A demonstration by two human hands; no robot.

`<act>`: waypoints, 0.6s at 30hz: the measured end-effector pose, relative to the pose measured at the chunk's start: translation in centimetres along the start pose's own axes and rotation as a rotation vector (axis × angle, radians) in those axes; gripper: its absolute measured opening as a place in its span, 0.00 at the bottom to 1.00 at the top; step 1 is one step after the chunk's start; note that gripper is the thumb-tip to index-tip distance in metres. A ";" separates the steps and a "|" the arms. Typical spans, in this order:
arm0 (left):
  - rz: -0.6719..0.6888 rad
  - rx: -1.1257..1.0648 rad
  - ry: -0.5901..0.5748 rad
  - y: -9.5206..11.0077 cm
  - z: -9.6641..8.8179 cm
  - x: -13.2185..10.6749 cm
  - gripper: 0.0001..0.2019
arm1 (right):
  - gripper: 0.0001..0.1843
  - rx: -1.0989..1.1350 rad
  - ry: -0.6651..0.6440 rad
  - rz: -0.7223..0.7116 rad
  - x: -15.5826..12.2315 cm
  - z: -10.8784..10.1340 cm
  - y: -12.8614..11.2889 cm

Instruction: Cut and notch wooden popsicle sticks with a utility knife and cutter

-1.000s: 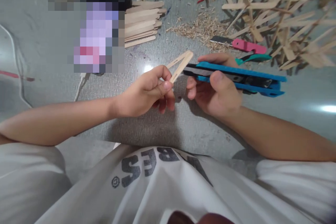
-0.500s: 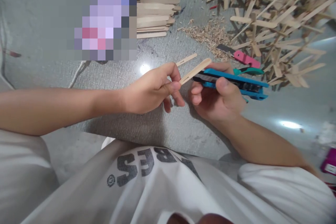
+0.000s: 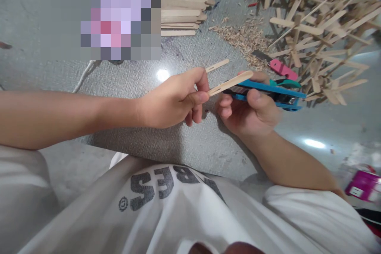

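My left hand [image 3: 181, 97] pinches a wooden craft stick [image 3: 229, 83] near one end, where a narrow slot is cut. The stick slants up to the right, its far end over the blue tool in my other hand. Beyond my left knuckles a second slotted stick [image 3: 218, 65] shows; its near end is hidden, so I cannot tell if it is held too. My right hand [image 3: 250, 111] is closed around a blue and black utility knife [image 3: 268, 93], thumb on its side. Its tip lies behind the craft stick; whether they touch is unclear.
Plain craft sticks [image 3: 181, 16] lie stacked at the back. Wood shavings [image 3: 244, 39] are heaped beside a pink-handled cutter [image 3: 282, 69] and a teal-handled tool [image 3: 285, 83]. A large tangle of crossed sticks [image 3: 315, 27] fills the far right. A white cable [image 3: 83, 77] runs at left.
The craft stick in my left hand has shifted slightly right and its far end a little lower. Both hands keep their holds. The camera view has moved a little.
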State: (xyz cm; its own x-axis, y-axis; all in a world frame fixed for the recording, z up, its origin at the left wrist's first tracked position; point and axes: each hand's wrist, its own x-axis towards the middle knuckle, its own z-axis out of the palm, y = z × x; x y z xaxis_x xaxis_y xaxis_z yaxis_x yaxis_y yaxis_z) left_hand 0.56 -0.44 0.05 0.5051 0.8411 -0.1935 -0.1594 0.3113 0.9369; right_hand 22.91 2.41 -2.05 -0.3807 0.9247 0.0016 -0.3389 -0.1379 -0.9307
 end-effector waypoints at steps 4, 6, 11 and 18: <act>0.025 0.057 0.074 0.0 0.1 -0.1 0.12 | 0.11 -0.072 0.080 -0.078 -0.3 0.1 0.1; 0.022 0.068 0.111 0.0 0.2 -0.1 0.13 | 0.11 -0.103 0.121 -0.087 -0.6 0.2 0.0; -0.010 0.074 0.158 0.0 0.3 -0.1 0.14 | 0.12 -0.143 0.165 -0.137 -1.1 0.4 0.2; -0.030 0.092 0.172 0.1 0.3 0.1 0.14 | 0.14 -0.299 0.209 -0.197 -1.6 0.3 0.3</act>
State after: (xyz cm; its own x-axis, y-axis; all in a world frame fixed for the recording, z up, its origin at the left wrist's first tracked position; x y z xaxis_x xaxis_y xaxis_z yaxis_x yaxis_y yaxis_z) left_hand 0.82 -0.47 0.21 0.3544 0.8978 -0.2614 -0.0643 0.3022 0.9511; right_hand 23.14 0.80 -2.26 -0.1403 0.9794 0.1452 -0.1111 0.1302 -0.9852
